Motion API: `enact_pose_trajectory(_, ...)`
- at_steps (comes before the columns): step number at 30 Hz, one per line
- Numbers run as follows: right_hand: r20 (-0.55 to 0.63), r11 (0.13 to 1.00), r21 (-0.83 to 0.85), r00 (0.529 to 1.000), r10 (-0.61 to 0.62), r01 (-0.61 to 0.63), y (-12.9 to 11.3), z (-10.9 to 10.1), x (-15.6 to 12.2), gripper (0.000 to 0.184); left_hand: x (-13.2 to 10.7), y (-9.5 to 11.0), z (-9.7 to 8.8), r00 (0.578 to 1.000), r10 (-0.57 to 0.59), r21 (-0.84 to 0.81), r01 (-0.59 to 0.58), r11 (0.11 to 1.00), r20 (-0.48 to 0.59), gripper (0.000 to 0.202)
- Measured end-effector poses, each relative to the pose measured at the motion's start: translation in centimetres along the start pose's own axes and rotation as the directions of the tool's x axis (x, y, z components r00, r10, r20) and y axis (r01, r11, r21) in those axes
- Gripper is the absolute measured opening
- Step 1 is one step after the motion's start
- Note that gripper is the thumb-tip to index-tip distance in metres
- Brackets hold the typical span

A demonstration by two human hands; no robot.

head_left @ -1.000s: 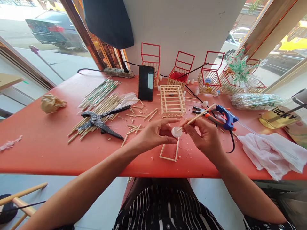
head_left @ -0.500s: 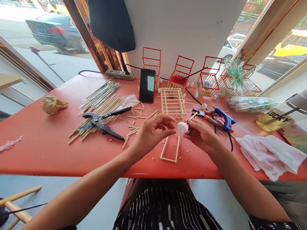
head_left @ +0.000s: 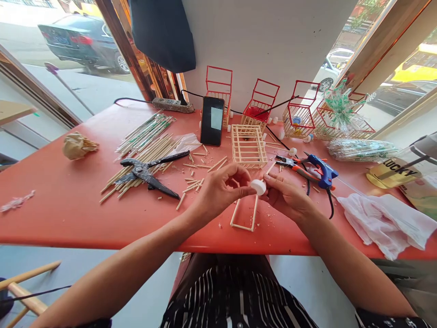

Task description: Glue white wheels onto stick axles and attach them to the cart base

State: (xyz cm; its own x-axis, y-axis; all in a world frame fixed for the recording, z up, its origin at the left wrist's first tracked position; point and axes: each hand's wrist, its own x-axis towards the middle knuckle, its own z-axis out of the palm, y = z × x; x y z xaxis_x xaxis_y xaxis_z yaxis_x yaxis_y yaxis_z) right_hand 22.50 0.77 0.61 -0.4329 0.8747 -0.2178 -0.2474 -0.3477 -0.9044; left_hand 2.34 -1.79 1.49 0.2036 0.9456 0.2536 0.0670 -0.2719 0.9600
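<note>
Both my hands meet over the red table point(head_left: 68, 214), just above a small open stick frame point(head_left: 244, 213). My right hand point(head_left: 285, 197) is closed on a thin wooden stick point(head_left: 270, 168) with a small white cap point(head_left: 258, 187) on its near end. My left hand point(head_left: 220, 189) pinches that cap with thumb and fingers. A natural-wood stick cage point(head_left: 248, 146) stands just behind my hands.
Black shears point(head_left: 146, 171) lie on a pile of sticks point(head_left: 146, 152) at left, with a crumpled paper point(head_left: 77, 145) beyond. A phone point(head_left: 212, 120) leans at the back beside red-framed cages point(head_left: 259, 102). A blue glue gun point(head_left: 322, 169), pliers and a white cloth point(head_left: 385, 218) lie at right.
The stick has swung from pointing up-right to pointing away. My left hand let go of the cap half a second ago and has now pinched it again.
</note>
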Motion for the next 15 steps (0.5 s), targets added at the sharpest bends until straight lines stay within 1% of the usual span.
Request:
enact_pose_trajectory(5,0.002,1.0,-0.014,1.0,-0.004,0.004,-0.2,0.2,-0.2,0.036,0.1,0.1,0.0,1.0,-0.008,0.004,0.008,1.0,0.014,0.029)
enact_pose_trajectory(6,-0.009,0.999,-0.029,0.999,-0.032,0.031,-0.3,0.3,-0.3,0.037,0.1,0.0,-0.1,1.0,-0.019,-0.014,0.02,1.0,0.019,0.03)
enact_pose_trajectory(8,-0.039,0.98,-0.122,0.986,-0.163,0.158,-0.5,0.5,-0.5,0.035,0.2,-0.2,-0.2,0.996,-0.064,-0.088,0.069,0.994,0.055,0.035)
enact_pose_trajectory(9,-0.049,0.951,-0.194,0.966,-0.256,0.242,-0.6,0.6,-0.7,0.032,0.3,-0.3,-0.3,0.992,-0.093,-0.135,0.104,0.985,0.084,0.039)
enact_pose_trajectory(11,-0.051,0.85,-0.358,0.901,-0.431,0.386,-0.7,0.8,-1.1,0.026,0.4,-0.7,-0.5,0.975,-0.152,-0.229,0.187,0.955,0.159,0.048)
enact_pose_trajectory(13,-0.032,0.713,-0.519,0.823,-0.567,0.471,-0.6,1.0,-1.5,0.018,0.6,-1.1,-0.7,0.951,-0.2,-0.308,0.268,0.913,0.235,0.055)
enact_pose_trajectory(15,0.018,0.568,-0.644,0.752,-0.659,0.513,-0.4,1.0,-1.9,0.012,0.7,-1.5,-0.9,0.927,-0.225,-0.381,0.333,0.863,0.301,0.057)
